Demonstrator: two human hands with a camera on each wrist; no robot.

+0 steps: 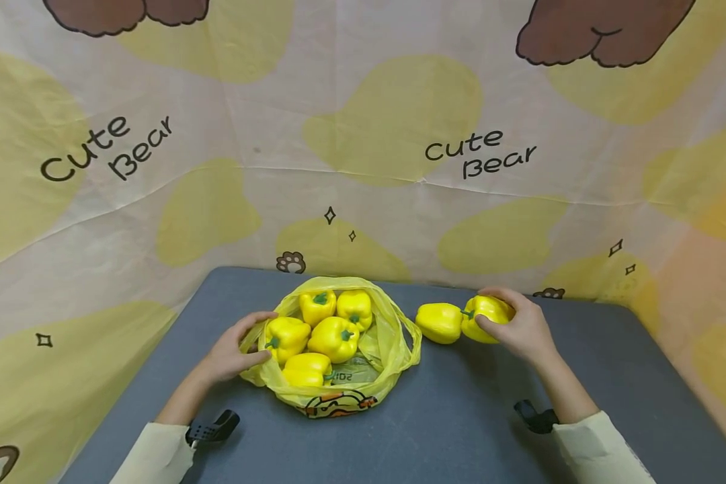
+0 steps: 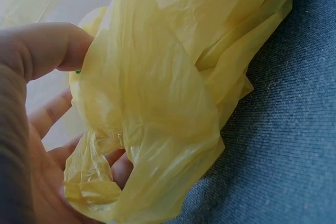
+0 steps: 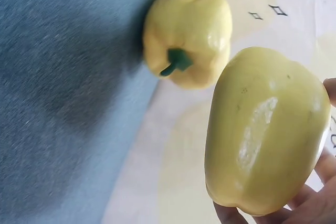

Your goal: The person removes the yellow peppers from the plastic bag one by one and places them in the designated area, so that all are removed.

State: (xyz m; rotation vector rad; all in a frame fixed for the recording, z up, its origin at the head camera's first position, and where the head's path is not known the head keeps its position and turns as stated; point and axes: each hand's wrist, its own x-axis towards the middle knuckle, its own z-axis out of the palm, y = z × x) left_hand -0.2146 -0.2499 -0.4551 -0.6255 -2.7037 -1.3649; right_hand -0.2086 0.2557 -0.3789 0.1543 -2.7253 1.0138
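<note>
The right hand [image 1: 520, 329] has its grip closed around a yellow bell pepper [image 1: 484, 319], which sits on the nine o'clock side of the palm, its stem pointing to nine o'clock in the head view. At nine o'clock from this held pepper, just beside it, a loose yellow pepper [image 1: 438, 323] lies on the blue-grey counter [image 1: 448, 430]; whether the two touch is unclear. Farther along at nine o'clock stands an open yellow plastic bag [image 1: 393, 366] with five peppers [image 1: 335, 339] showing inside. The left hand [image 1: 232, 353] lies against the bag at its nine o'clock side, thumb and fingers spread apart along the rim; whether its grip pinches the plastic or merely rests on it cannot be told, since folds cover the fingertips in the left wrist view. There the pepper behind the plastic is mostly hidden, a yellow patch with a speck of green below the thumb. The right wrist view does not show the held pepper's stem, its right edge cuts off part of the hand, and a pale yellow shape at twelve o'clock is cropped and hard to make out.
</note>
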